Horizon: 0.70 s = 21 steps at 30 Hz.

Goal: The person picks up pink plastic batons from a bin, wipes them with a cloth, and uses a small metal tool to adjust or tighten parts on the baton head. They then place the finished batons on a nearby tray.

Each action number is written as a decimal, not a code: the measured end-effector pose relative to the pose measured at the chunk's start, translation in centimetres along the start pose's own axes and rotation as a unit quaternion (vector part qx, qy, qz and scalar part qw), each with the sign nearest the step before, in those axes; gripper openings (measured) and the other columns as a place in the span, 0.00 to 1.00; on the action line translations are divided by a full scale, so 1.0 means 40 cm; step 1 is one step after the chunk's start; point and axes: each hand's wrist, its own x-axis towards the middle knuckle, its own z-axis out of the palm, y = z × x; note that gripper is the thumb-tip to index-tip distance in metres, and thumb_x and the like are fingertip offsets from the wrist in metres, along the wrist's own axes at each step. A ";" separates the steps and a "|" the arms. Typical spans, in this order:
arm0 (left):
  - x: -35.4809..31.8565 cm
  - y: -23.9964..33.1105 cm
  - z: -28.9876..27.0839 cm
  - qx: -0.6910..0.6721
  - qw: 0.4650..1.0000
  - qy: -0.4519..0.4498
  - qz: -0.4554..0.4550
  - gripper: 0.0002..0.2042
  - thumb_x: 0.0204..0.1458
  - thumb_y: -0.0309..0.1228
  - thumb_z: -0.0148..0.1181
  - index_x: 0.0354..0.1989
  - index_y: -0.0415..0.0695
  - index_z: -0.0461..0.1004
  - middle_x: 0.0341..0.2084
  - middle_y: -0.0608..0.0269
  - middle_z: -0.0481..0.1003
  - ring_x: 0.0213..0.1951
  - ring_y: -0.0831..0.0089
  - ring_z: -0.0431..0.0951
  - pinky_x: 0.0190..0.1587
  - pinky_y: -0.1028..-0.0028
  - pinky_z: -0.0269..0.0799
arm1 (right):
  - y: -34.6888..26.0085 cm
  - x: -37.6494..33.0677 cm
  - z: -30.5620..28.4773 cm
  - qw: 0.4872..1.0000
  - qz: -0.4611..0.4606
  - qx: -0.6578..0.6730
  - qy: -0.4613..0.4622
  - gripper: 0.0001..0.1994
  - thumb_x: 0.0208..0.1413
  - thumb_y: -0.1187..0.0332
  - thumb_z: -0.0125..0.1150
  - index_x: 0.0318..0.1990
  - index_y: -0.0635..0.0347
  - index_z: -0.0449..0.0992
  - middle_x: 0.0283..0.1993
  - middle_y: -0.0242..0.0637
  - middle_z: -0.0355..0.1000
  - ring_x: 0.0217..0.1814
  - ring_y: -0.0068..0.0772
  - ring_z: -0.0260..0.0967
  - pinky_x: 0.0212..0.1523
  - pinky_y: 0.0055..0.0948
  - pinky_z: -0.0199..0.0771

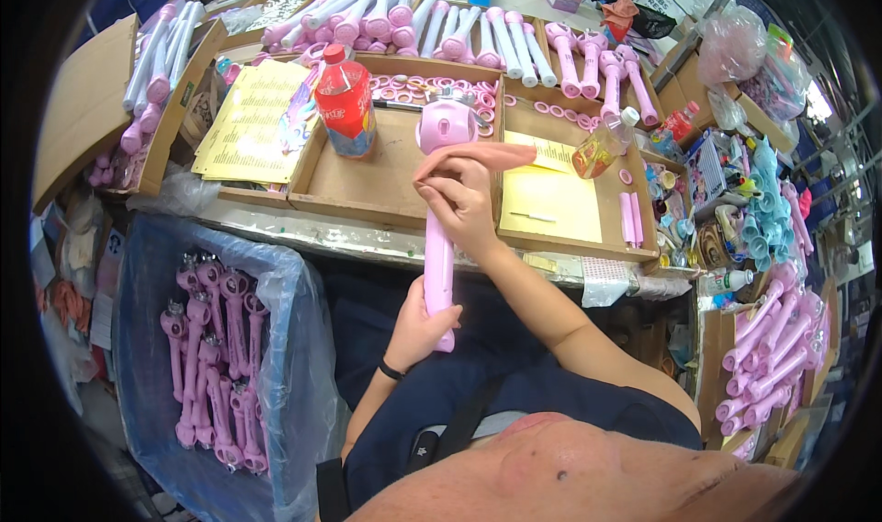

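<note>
Holding a pink toy wand upright over the lap, the left hand has its grip wrapped tight around the handle's lower end. The right hand sits higher on the handle, just under the round pink head; its grip is pressed together on the stem, and a flat pink strip lies across the top of its fingers, touching them. A black band circles the left wrist.

Behind the wand the counter carries shallow wooden trays. One tray holds a red-capped bottle and loose pink rings; the next holds a yellow sheet and a tilted bottle of amber liquid. More yellow sheets lie to the left. Rows of white and pink wands fill the far trays. A blue bin lined with clear plastic, at the person's left, holds finished pink wands. Another pile lies in a box at the right.
</note>
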 end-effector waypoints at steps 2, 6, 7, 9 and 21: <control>-0.004 -0.012 0.002 0.127 0.990 0.053 0.029 0.27 0.46 0.27 0.61 0.54 0.35 0.58 0.34 0.52 0.72 0.31 0.64 0.77 0.34 0.70 0.72 | -0.023 0.003 0.033 0.986 0.082 0.085 0.120 0.06 0.48 0.71 0.65 0.34 0.58 0.77 0.41 0.37 0.69 0.48 0.35 0.66 0.47 0.33 0.67; -0.015 -0.019 0.000 0.342 0.922 0.126 0.130 0.28 0.44 0.33 0.60 0.54 0.38 0.59 0.36 0.43 0.72 0.38 0.47 0.76 0.39 0.62 0.72 | -0.023 0.029 0.033 0.846 0.347 0.378 0.146 0.12 0.49 0.71 0.66 0.40 0.61 0.72 0.42 0.37 0.69 0.42 0.30 0.69 0.40 0.26 0.73; -0.017 -0.019 0.001 0.345 0.922 0.124 0.127 0.28 0.44 0.31 0.59 0.55 0.40 0.59 0.37 0.42 0.73 0.37 0.45 0.75 0.38 0.61 0.72 | -0.009 0.040 0.029 0.791 0.421 0.433 0.102 0.14 0.49 0.71 0.66 0.43 0.62 0.71 0.41 0.37 0.69 0.39 0.28 0.70 0.38 0.24 0.74; -0.016 -0.014 0.000 0.358 0.910 0.146 0.153 0.29 0.44 0.32 0.59 0.56 0.39 0.59 0.37 0.41 0.73 0.37 0.44 0.75 0.38 0.60 0.72 | 0.020 0.053 0.025 0.696 0.474 0.539 -0.021 0.17 0.51 0.71 0.63 0.47 0.61 0.66 0.35 0.38 0.70 0.31 0.28 0.71 0.34 0.28 0.77; 0.003 0.002 -0.057 0.251 0.956 0.114 0.105 0.28 0.46 0.33 0.61 0.56 0.38 0.60 0.40 0.46 0.74 0.42 0.53 0.76 0.44 0.66 0.71 | -0.067 -0.153 0.013 0.647 0.352 0.614 -0.283 0.11 0.58 0.69 0.54 0.46 0.64 0.70 0.44 0.34 0.68 0.52 0.24 0.62 0.54 0.22 0.61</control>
